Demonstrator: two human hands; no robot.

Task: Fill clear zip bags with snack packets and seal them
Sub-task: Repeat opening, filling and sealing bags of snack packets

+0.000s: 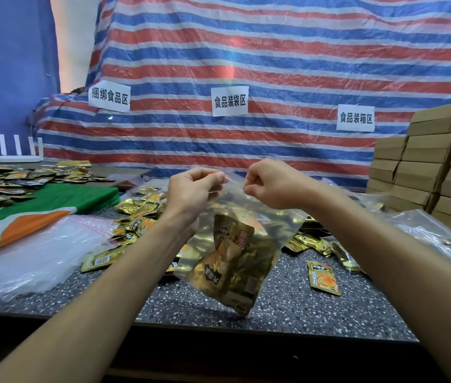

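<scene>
A clear zip bag [257,217] hangs in the air above the speckled table [282,305], with several gold snack packets [232,261] bunched in its lower end. My left hand [194,189] pinches the bag's top strip on the left. My right hand [271,183] pinches the same strip a little to the right. Whether the zip between the two hands is closed cannot be told. Loose gold packets [141,211] lie heaped on the table behind the bag, and a single packet [324,277] lies flat to the right.
A stack of empty clear bags [33,252] lies at the left on the table, over a green and orange cloth [53,205]. More packets [11,181] cover the far left. Stacked cardboard boxes [434,161] stand at the right. A striped tarp [246,64] hangs behind.
</scene>
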